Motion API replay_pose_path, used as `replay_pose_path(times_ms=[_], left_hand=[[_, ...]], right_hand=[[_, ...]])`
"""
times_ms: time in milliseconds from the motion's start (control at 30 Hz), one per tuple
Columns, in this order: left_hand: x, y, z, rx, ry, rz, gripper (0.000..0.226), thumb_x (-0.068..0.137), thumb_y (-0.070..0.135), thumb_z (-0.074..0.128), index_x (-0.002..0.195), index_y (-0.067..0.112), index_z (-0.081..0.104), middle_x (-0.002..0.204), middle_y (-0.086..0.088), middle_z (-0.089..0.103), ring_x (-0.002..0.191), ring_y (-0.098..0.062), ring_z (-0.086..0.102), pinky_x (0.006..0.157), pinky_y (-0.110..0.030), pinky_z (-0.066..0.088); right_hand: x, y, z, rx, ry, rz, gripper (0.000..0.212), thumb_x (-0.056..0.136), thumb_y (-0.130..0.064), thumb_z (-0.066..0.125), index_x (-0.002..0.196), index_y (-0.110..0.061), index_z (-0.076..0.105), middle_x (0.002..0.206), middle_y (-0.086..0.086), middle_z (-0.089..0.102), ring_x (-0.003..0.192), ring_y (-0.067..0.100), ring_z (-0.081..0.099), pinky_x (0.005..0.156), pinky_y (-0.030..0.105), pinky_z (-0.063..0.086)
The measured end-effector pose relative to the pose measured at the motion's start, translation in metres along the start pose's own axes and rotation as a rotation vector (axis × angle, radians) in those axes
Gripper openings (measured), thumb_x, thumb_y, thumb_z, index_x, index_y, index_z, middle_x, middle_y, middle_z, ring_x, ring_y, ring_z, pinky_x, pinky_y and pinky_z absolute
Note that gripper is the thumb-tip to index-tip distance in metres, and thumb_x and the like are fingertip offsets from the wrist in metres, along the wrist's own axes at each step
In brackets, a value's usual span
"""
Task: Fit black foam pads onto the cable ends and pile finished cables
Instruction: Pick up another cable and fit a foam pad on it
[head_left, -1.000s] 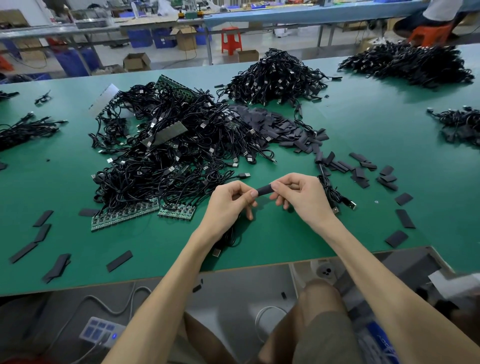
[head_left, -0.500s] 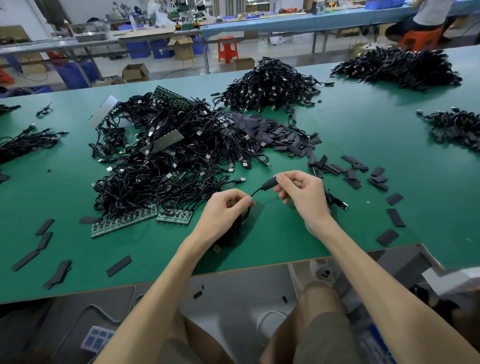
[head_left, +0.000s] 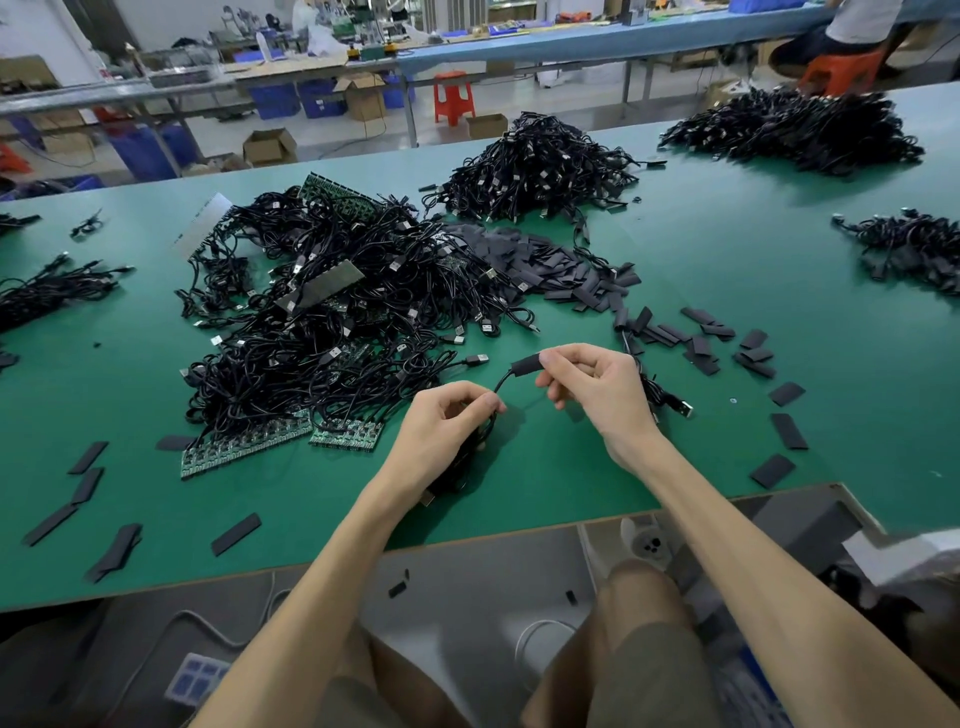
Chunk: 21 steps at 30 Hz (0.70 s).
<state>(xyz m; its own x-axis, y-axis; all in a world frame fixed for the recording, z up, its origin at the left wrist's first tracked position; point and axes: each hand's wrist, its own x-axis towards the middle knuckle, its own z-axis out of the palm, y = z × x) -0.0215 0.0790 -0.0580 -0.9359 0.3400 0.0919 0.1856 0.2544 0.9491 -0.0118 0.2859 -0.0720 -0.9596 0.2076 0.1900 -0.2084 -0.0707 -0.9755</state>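
Just above the green table (head_left: 675, 270), my right hand (head_left: 597, 395) pinches a foam pad (head_left: 524, 364) on the cable (head_left: 501, 384) while my left hand (head_left: 447, 431) grips that cable's bundled length.

Two hands (head_left: 447, 431) (head_left: 597, 389), two orange stools (head_left: 453, 96) (head_left: 836, 67), one pad heap (head_left: 545, 260).

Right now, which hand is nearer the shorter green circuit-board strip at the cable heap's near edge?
Left. The left hand sits just right of the green circuit-board strip; the right hand is farther right, pinching the black padded cable end.
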Motion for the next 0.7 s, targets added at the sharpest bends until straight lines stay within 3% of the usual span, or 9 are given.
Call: replay_pose_path(times_ms=[167,333,433,500,567,633,700], left_hand=[[0.012,0.022,0.005,-0.269,0.165,-0.127,0.016,0.097,0.017,0.067,0.088,0.01,0.078,0.076,-0.003,0.066,0.057,-0.013,0.055,0.056,-0.02,0.046],[0.041,0.059,0.031,-0.398,0.123,-0.25,0.018,0.098,0.018,0.065,0.091,0.005,0.074,0.069,-0.005,0.057,0.052,-0.012,0.053,0.047,-0.018,0.043],[0.059,0.078,0.056,-0.408,0.09,-0.259,0.017,0.098,0.018,0.066,0.091,0.002,0.069,0.064,-0.001,0.056,0.053,-0.013,0.054,0.046,-0.022,0.049],[0.07,0.086,0.072,-0.448,0.079,-0.291,0.016,0.097,0.014,0.067,0.094,-0.002,0.068,0.076,-0.009,0.061,0.049,-0.011,0.06,0.048,-0.021,0.053],[0.079,0.089,0.086,-0.433,0.05,-0.323,0.019,0.097,0.013,0.068,0.101,-0.006,0.066,0.087,-0.014,0.061,0.048,-0.012,0.064,0.055,-0.029,0.061],[0.085,0.088,0.097,-0.352,-0.031,-0.333,0.019,0.098,0.016,0.068,0.098,-0.002,0.064,0.089,-0.015,0.063,0.053,-0.018,0.069,0.067,-0.035,0.064],[0.088,0.083,0.103,-0.184,-0.128,-0.287,0.022,0.099,0.02,0.066,0.099,-0.002,0.064,0.098,-0.018,0.066,0.069,-0.023,0.074,0.074,-0.037,0.064]], right_hand=[[0.002,0.004,0.003,-0.136,-0.075,0.024,0.008,0.097,-0.014,0.069,0.099,-0.01,0.075,0.079,0.005,0.077,0.063,0.011,0.065,0.055,0.022,0.051],[-0.003,0.008,0.011,-0.637,-0.225,-0.083,0.005,0.093,-0.015,0.071,0.095,-0.02,0.072,0.081,-0.012,0.072,0.066,-0.004,0.061,0.065,0.014,0.043],[-0.005,0.009,0.016,-0.762,-0.256,-0.037,0.01,0.091,-0.022,0.069,0.086,-0.025,0.062,0.085,-0.014,0.065,0.068,0.0,0.056,0.062,0.011,0.041],[-0.004,0.009,0.02,-0.945,-0.264,0.005,0.024,0.093,-0.028,0.065,0.08,-0.032,0.046,0.079,-0.013,0.054,0.066,0.002,0.052,0.056,0.016,0.036],[-0.003,0.008,0.023,-1.084,-0.298,0.028,0.012,0.097,-0.028,0.059,0.094,-0.021,0.05,0.087,-0.006,0.052,0.078,0.013,0.055,0.065,0.025,0.037],[-0.003,0.006,0.023,-1.1,-0.311,0.074,0.022,0.097,-0.026,0.055,0.115,-0.012,0.055,0.101,0.007,0.06,0.091,0.027,0.057,0.073,0.034,0.041],[-0.003,0.006,0.023,-1.131,-0.336,0.079,0.027,0.096,-0.023,0.053,0.119,-0.01,0.055,0.111,0.014,0.065,0.097,0.033,0.059,0.075,0.037,0.044]])
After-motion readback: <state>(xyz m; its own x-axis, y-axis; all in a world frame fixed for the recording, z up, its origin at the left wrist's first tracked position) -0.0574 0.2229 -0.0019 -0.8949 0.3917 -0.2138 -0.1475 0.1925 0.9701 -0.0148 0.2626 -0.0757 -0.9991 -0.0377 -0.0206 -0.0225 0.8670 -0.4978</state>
